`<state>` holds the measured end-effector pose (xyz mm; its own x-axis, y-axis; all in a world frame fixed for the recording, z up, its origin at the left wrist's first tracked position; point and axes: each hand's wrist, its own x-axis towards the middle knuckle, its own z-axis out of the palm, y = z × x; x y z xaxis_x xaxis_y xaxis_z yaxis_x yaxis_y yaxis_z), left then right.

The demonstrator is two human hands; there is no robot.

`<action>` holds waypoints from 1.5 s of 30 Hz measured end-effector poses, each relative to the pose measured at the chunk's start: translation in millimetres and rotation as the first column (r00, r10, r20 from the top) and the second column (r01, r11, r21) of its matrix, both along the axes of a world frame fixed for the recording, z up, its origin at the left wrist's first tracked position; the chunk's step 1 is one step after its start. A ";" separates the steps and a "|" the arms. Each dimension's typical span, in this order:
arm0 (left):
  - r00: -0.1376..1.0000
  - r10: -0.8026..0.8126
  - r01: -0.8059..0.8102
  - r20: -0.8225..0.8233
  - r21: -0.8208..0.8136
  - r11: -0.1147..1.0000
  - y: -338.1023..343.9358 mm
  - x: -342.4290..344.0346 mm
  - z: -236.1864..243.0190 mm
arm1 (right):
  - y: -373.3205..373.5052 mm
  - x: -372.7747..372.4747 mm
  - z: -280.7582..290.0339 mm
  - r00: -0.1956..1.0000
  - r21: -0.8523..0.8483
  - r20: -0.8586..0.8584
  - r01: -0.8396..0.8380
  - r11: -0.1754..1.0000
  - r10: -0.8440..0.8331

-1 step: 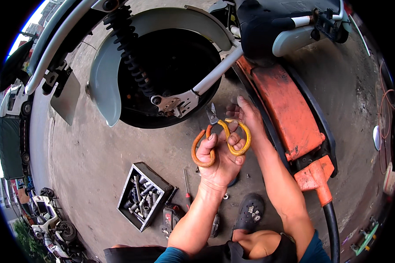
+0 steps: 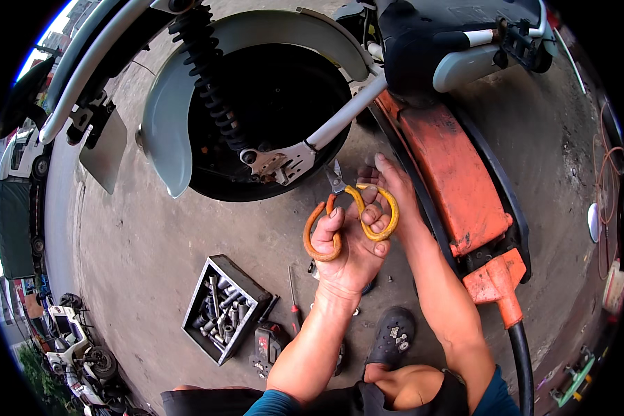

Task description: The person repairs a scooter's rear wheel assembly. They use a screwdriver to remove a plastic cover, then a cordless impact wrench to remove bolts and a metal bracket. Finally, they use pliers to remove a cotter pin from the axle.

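Observation:
My left hand (image 2: pixel 347 253) grips a pair of scissors (image 2: pixel 336 187) with short metal blades and wide looped handles, one orange and one yellow. Its thumb lies through the orange loop and its fingers curl through the yellow one. The blades stand apart and point away from me. Just behind the yellow loop is my right hand (image 2: pixel 399 191), palm turned left and thumb raised. Its fingers extend loosely beside the blades, partly covered by the left hand and the handle. I see nothing in the right hand. Ahead of both hands is a large black wheel (image 2: pixel 277 118) under a grey fender (image 2: pixel 163 132).
An orange floor jack (image 2: pixel 454 173) lies on the right beneath the raised vehicle. To the left front stand a metal tray (image 2: pixel 191 295) of sockets, a power tool (image 2: pixel 269 347) and a screwdriver (image 2: pixel 294 295). A black spring shock absorber (image 2: pixel 204 76) and silver arm (image 2: pixel 347 111) flank the wheel.

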<state>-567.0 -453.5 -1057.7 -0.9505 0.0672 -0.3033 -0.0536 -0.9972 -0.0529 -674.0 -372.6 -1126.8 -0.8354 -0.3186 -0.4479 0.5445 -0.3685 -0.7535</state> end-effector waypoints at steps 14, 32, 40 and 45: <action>0.967 0.206 -0.177 -0.147 0.192 0.965 1.1 -28.3 7.8 | 5.9 -17.5 50.0 0.917 0.205 -0.378 0.214 0.955 -0.125; 0.886 0.235 0.380 0.400 -0.335 -0.862 -102.8 30.0 50.9 | -61.9 -8.3 9.8 0.943 -0.044 -0.254 -0.234 0.971 0.216; 0.808 0.174 0.295 0.563 -0.130 -0.947 -128.1 27.0 35.6 | -69.5 -0.7 -6.0 0.973 -0.171 -0.183 -0.174 0.970 0.142; 0.633 -0.056 0.509 0.772 -0.469 -0.721 -141.6 7.9 50.2 | -71.0 -1.0 -14.9 0.978 -0.194 -0.175 -0.144 0.970 0.110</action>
<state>-559.1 -595.1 -1007.5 -0.7441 -0.2048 -0.6359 -0.5726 0.6858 0.4492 -675.0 -443.6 -1141.7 -0.8380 -0.4975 -0.2242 0.4738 -0.4596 -0.7512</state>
